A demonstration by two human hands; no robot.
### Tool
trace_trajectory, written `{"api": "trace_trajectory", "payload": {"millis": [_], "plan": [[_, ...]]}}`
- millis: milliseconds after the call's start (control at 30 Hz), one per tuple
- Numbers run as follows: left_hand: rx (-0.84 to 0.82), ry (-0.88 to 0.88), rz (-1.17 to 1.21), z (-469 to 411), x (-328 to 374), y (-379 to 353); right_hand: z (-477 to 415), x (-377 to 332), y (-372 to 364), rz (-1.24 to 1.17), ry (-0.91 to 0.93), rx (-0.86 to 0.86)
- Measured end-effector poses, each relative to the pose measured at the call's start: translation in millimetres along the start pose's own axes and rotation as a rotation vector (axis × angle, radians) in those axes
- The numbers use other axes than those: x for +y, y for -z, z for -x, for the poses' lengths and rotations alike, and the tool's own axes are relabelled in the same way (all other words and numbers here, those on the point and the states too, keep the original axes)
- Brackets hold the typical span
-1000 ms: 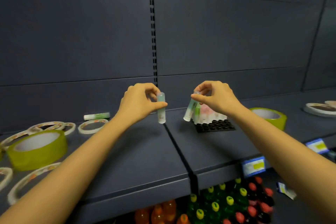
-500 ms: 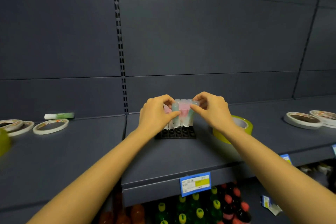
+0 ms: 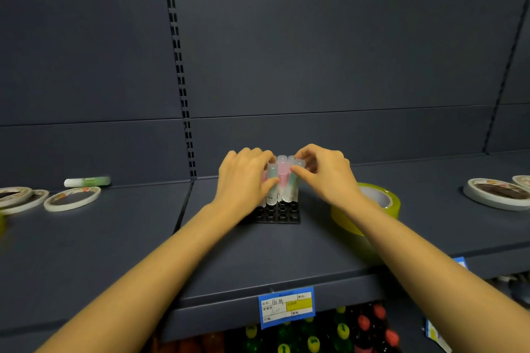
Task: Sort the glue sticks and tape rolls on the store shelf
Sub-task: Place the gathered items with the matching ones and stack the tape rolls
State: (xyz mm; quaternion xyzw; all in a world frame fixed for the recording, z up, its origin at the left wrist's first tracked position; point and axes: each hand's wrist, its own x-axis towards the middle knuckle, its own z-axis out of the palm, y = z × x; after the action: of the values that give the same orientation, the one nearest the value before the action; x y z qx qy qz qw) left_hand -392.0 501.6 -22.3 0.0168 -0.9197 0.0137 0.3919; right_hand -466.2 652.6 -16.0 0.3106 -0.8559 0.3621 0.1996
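Note:
A black holder tray [image 3: 282, 214] with round sockets sits mid-shelf, with several pastel glue sticks [image 3: 282, 178] upright in its back rows. My left hand [image 3: 243, 180] pinches a pale green glue stick [image 3: 271, 180] at the cluster's left front. My right hand [image 3: 324, 175] pinches another glue stick [image 3: 296, 169] at the right side. Both sticks stand among the others. A loose green-and-white glue stick [image 3: 87, 181] lies at the back left.
A wide yellow-green tape roll [image 3: 381, 203] lies just right of the tray, under my right wrist. Flat white tape rolls lie at the left [image 3: 71, 198] and far right [image 3: 497, 193]. A blue price tag [image 3: 286, 306] hangs on the shelf edge; bottles stand below.
Both hands carried a glue stick each from mid-air down into the holder cluster. The view shifted right, so the tray now sits centred.

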Motion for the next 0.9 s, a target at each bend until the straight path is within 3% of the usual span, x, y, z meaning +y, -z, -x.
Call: {"api": "trace_trajectory", "payload": {"millis": [133,467,733,900], "plan": [[-0.019,-0.099,-0.146,-6.7,-3.4,-0.8,-1.7,-1.1,-2.6,-0.008,0.034,-0.017],[-0.058,-0.183,-0.156,-12.9,-10.5,0.4,-4.6,-5.7,-6.4,0.034,0.11,-0.047],[-0.085,-0.023,0.119,-21.9,-8.6,3.8,-3.8,-6.7,-9.2,0.049,0.107,-0.061],[-0.08,0.016,0.15,-23.0,-7.1,3.1,-3.2,-6.0,-9.0,0.048,0.112,-0.045]]}}
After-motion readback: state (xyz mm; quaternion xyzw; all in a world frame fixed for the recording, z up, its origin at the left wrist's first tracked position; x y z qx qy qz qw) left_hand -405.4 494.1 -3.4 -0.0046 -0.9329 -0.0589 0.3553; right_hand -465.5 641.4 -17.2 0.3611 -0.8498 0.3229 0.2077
